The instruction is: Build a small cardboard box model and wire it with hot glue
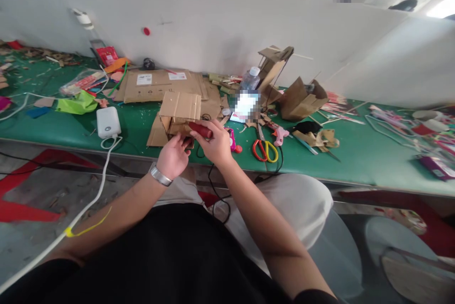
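A small cardboard box (180, 105) with raised flaps stands at the table's front edge. My left hand (173, 156) is against its near side, the fingers curled at the lower edge and partly hidden. My right hand (215, 142) is closed around a tool with a dark red handle (200, 129), held over the box's right side. The tool's tip does not show, so its kind is unclear. Just right of that hand lie a pink tape measure-like item (232, 139) and red-and-yellow-handled scissors (265, 148).
On the green table (341, 164) are a white power bank (108, 122) with a cable, flattened cardboard (159, 87), a phone (244, 106), a plastic bottle (250, 79), a pink glue gun (280, 134) and a paper bag (302, 100). A white wall (199, 20) rises behind.
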Demonstrator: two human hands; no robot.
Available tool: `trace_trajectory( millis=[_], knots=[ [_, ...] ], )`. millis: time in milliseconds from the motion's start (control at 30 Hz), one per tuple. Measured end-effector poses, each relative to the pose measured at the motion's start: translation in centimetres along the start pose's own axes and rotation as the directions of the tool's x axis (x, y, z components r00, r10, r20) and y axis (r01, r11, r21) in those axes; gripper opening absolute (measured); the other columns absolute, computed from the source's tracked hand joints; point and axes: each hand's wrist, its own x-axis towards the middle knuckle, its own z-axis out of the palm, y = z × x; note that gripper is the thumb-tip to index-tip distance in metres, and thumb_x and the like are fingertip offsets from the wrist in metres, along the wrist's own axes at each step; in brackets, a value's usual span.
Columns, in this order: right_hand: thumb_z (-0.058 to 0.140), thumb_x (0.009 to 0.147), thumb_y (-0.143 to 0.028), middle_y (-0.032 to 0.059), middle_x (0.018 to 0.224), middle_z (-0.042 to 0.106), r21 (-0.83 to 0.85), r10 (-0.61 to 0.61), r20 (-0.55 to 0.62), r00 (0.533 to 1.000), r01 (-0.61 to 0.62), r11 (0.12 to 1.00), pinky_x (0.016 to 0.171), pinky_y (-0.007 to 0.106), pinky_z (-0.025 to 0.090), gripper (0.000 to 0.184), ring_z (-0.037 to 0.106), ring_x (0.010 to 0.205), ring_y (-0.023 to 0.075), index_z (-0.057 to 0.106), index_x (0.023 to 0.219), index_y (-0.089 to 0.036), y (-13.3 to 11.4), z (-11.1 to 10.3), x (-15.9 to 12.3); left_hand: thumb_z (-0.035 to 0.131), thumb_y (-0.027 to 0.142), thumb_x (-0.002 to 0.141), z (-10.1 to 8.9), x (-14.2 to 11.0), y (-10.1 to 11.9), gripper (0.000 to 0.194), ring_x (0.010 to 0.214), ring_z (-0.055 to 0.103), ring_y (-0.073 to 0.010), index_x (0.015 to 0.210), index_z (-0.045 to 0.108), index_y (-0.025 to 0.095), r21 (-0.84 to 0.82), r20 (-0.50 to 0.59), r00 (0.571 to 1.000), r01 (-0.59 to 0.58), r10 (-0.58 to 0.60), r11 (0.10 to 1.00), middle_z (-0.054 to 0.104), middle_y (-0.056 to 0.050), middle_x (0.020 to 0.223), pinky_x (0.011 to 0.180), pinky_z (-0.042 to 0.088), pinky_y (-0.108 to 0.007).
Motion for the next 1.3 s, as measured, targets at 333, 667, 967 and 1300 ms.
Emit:
trace_trajectory(
  millis=[333, 667, 967, 1300],
  knots=[
    [0.076, 0.098, -0.041, 0.0090, 0.107, 0.072, -0.042, -0.022, 0.066, 0.998, 0.025, 0.999, 0.085, 0.036, 0.060, 0.027, 0.073, 0.098, 0.0245, 0.075, 0.115, -0.020, -0.6, 0.3, 1.0, 0.059, 0.033, 0.098, 0.6, 0.4, 0.1, 0.013, 0.087, 0.061, -0.0179, 0.090, 0.066, 0.024, -0.095, 0.021, 1.000, 0.001, 0.001, 0.995, 0.071, -0.003, 0.107, 0.075, 0.043, -0.034],
    [0.063, 0.104, -0.054, 0.0128, 0.111, 0.069, -0.152, -0.026, 0.113, 0.993, 0.043, 0.987, 0.080, 0.038, 0.062, 0.040, 0.074, 0.094, 0.0269, 0.073, 0.119, -0.019, -1.5, 1.0, 1.0, 0.059, 0.031, 0.099, 1.1, 0.6, -0.1, 0.011, 0.102, 0.065, -0.0180, 0.093, 0.066, 0.026, -0.039, -0.009, 0.999, -0.050, 0.050, 0.998, 0.072, -0.003, 0.112, 0.085, 0.048, -0.032],
    [0.061, 0.106, -0.049, 0.0128, 0.114, 0.068, -0.113, -0.033, 0.154, 0.988, 0.051, 0.992, 0.084, 0.038, 0.063, 0.036, 0.075, 0.096, 0.0265, 0.072, 0.122, -0.019, -1.9, 0.9, 1.0, 0.054, 0.027, 0.101, 1.4, 0.4, 0.0, 0.018, 0.109, 0.066, -0.0201, 0.086, 0.063, 0.025, -0.023, -0.002, 0.997, -0.079, 0.079, 0.997, 0.072, -0.007, 0.107, 0.084, 0.053, -0.031],
    [0.063, 0.106, -0.042, 0.0140, 0.117, 0.067, -0.087, -0.038, 0.179, 0.983, 0.054, 0.995, 0.090, 0.041, 0.063, 0.029, 0.074, 0.101, 0.0274, 0.071, 0.122, -0.019, -2.2, 1.1, 1.0, 0.052, 0.026, 0.099, 1.5, 0.3, -0.1, 0.016, 0.112, 0.066, -0.0205, 0.088, 0.064, 0.025, 0.011, 0.007, 0.993, -0.119, 0.119, 0.993, 0.073, -0.008, 0.115, 0.087, 0.054, -0.032]
  ],
)
